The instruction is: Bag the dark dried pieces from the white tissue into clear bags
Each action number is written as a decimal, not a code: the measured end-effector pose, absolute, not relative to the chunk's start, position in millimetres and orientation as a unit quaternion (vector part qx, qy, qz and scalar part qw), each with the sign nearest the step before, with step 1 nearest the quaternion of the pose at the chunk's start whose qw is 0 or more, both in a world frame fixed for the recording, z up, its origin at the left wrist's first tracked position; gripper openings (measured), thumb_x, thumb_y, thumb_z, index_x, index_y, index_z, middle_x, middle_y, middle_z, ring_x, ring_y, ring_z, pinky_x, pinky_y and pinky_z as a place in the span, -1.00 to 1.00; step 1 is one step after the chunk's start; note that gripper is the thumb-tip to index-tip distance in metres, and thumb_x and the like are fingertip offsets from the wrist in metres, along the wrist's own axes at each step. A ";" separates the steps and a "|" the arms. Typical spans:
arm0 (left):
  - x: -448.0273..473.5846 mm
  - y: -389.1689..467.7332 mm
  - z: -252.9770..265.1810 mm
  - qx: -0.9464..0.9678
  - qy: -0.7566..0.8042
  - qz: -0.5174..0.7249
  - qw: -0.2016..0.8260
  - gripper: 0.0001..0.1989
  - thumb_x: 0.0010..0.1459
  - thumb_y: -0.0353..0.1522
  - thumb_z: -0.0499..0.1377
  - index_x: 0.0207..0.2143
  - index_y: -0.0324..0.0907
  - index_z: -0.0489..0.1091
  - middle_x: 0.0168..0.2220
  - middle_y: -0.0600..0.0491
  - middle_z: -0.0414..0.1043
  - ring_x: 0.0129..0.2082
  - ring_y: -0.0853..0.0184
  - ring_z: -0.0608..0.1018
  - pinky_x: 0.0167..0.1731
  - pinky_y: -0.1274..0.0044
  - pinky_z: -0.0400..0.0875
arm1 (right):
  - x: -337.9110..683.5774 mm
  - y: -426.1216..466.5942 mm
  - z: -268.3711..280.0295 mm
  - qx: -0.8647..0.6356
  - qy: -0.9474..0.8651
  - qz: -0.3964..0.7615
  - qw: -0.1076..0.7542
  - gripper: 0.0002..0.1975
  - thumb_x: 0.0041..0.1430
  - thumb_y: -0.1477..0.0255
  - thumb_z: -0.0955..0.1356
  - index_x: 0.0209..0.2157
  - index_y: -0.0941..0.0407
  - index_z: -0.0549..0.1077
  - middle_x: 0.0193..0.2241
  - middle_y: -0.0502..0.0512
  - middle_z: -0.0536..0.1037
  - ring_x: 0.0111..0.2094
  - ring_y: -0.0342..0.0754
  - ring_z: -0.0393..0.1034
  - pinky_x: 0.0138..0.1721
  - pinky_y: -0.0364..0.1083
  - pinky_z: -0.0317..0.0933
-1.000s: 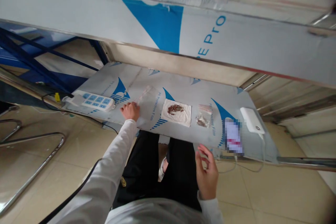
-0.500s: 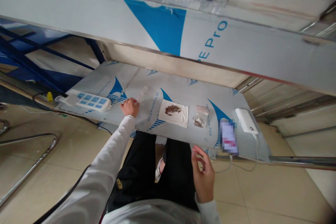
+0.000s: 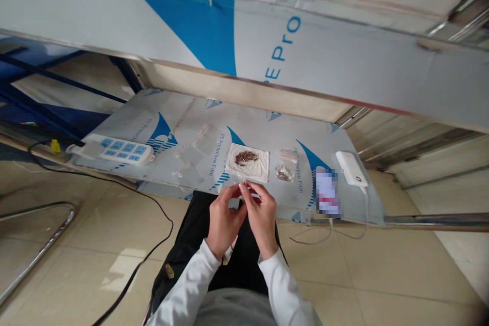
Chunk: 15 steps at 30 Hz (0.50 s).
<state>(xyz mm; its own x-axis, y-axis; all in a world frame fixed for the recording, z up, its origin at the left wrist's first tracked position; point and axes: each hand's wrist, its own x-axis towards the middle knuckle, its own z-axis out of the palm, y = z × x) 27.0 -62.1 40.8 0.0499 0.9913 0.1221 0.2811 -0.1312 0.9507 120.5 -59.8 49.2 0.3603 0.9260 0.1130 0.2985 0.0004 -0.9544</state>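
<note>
My left hand (image 3: 223, 219) and my right hand (image 3: 262, 214) meet above my lap, just in front of the table's near edge. Their thumbs and fingertips are pinched together; anything between them is too small or too clear to make out. Just beyond the fingertips, a white cloth (image 3: 262, 169) carries a heap of small brown metal-looking pieces (image 3: 246, 157). To its right lies a clear bag of similar small pieces (image 3: 283, 173), with a bundle of thin pinkish strips (image 3: 288, 155) behind it. Clear plastic bags (image 3: 187, 169) rest flat left of the cloth.
A white power strip (image 3: 122, 150) sits at the table's left, its black cable (image 3: 168, 224) hanging past the front edge. At the right are a blurred-out phone (image 3: 327, 193) and a white power bank (image 3: 349, 168) with cables. A shelf (image 3: 252, 41) crosses above the table.
My left hand has left the clear bags at the left and come to the middle. My right hand has moved up and left to meet it, fingertips together. The view has shifted slightly.
</note>
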 end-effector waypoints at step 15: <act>12.6 -63.3 27.4 0.496 0.520 0.431 0.546 -0.74 0.07 -0.19 0.19 -0.31 -0.18 0.51 -0.34 -0.03 0.60 -0.36 0.22 0.62 -0.32 0.47 0.53 | 139.2 -83.3 30.1 -0.597 -0.575 0.314 0.462 -0.72 0.27 0.40 0.22 -0.10 0.10 0.51 -0.16 0.18 0.58 -0.18 0.02 0.51 -0.14 -0.05 0.39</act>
<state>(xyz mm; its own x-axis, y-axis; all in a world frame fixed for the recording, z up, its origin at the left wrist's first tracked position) 12.6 -63.3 27.4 0.0883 0.9863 -0.1394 0.0454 0.1358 0.9897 139.2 -83.3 30.1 0.1409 0.9777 0.1560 0.3968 0.0886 -0.9136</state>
